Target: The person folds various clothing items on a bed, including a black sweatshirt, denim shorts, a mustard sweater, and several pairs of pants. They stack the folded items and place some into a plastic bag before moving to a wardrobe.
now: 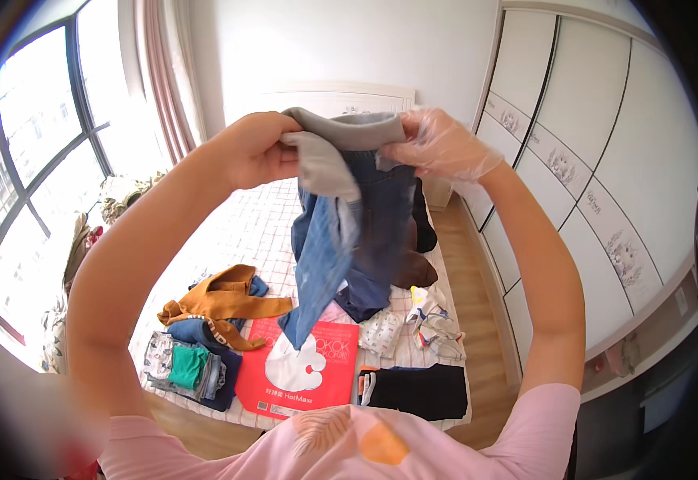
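Both my arms are raised over the bed, holding up a pair of blue jeans with a wide grey waistband. My left hand is bare and pinches one end of the waistband. At the other end, my right hand, in a clear plastic glove, grips the band between thumb and fingers. The jeans hang down, one leg slanting lower to the left, and their edges are blurred. Beneath them a red bag with a white figure lies flat on the bed.
On the checked bed sheet lie a mustard-brown garment, a stack of folded clothes with a green piece, folded black clothing and crumpled white garments. White wardrobe doors stand right; a window is left.
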The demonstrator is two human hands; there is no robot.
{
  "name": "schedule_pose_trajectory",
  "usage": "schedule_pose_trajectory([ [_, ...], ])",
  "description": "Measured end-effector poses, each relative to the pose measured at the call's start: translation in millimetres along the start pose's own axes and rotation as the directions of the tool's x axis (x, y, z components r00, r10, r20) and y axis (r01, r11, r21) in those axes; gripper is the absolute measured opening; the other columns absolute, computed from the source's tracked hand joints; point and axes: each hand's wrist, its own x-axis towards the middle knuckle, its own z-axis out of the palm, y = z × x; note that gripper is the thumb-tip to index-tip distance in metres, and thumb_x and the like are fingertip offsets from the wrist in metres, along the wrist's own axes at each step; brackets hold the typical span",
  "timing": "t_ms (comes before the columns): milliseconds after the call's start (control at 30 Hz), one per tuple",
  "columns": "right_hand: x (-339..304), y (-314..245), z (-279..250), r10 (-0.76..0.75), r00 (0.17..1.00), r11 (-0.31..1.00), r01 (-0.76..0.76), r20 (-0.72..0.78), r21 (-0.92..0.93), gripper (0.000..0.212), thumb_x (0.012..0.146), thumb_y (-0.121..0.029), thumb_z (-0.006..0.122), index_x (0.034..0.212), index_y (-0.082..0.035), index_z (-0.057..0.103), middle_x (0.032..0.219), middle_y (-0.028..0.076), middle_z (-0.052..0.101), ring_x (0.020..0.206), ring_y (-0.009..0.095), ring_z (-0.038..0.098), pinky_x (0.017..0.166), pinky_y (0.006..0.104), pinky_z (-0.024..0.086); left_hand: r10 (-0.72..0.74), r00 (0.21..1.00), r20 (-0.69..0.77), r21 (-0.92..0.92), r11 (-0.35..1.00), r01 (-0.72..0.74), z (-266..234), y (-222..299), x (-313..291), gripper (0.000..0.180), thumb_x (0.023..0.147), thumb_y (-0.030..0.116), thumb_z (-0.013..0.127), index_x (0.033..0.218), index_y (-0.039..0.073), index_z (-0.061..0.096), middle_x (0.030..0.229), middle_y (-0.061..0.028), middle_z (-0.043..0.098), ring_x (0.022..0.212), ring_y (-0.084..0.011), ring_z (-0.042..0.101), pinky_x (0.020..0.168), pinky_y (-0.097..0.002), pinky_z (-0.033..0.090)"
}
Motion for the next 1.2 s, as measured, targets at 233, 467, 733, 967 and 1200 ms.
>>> schedule_pose_trajectory([
  [233,1.2,6.9,14.8,-0.037,0.998,0.99,0.044,-0.055,0.133,0.032,0.083,-0.017,0.059,0.109,0.0,0.054,0.095,0.004,0.059,0.083,0.008,0.054,0.072,0.0218,0.048,0.118,0.991,0.067,-0.187,0.977,-0.104,11.2,-6.5,5.3,0.027,0.091,0.008,0.033,0.109,-0.011,0.04,0.104,-0.0237,0.052,0.097,-0.0273,0.059,0.087,-0.0337,0.053],
  [467,5.3,7.5,15.6,-0.262,0.948,0.937,0.205,-0.179,-0.283,0.045,0.076,-0.019,0.065,0.114,0.002,0.05,0.094,0.007,0.059,0.086,0.011,0.055,0.078,0.0252,0.045,0.215,0.963,0.166,0.433,0.861,-0.267,-5.5,-1.3,-4.7,0.055,0.076,0.029,0.066,0.117,-0.002,0.045,0.104,-0.0204,0.056,0.099,-0.0288,0.059,0.081,-0.029,0.05],
  [733,1.7,-64.8,23.3,0.08,0.987,0.905,-0.13,-0.14,-0.404,0.038,0.073,-0.012,0.066,0.106,0.003,0.055,0.093,0.008,0.063,0.082,0.015,0.058,0.074,0.026,0.047,0.329,0.882,0.337,0.344,0.829,-0.441,-23.5,-44.6,-2.3,0.046,0.078,0.016,0.06,0.12,-0.002,0.05,0.114,-0.0124,0.055,0.105,-0.0218,0.051,0.093,-0.0291,0.038],
  [967,6.2,-110.0,12.7,0.459,0.882,0.654,-0.255,0.105,-0.713,0.037,0.07,-0.014,0.074,0.102,-0.001,0.06,0.09,0.005,0.065,0.086,0.014,0.06,0.072,0.0249,0.048,0.386,0.777,0.497,0.127,0.853,-0.506,-2.6,-29.0,-11.4,0.042,0.078,0.005,0.059,0.117,-0.003,0.048,0.109,-0.0114,0.057,0.099,-0.0185,0.053,0.087,-0.0276,0.042],
  [1200,0.8,-90.8,-25.9,0.137,0.96,0.616,0.112,0.246,-0.78,0.046,0.073,-0.026,0.067,0.107,0.003,0.057,0.099,0.017,0.061,0.089,0.026,0.06,0.082,0.0367,0.046,0.812,0.516,-0.271,0.251,0.577,-0.777,-55.0,-209.2,-27.9,0.016,0.078,0.008,0.064,0.072,0.0,0.051,0.071,-0.0055,0.056,0.067,-0.0128,0.054,0.064,-0.0243,0.042],
])
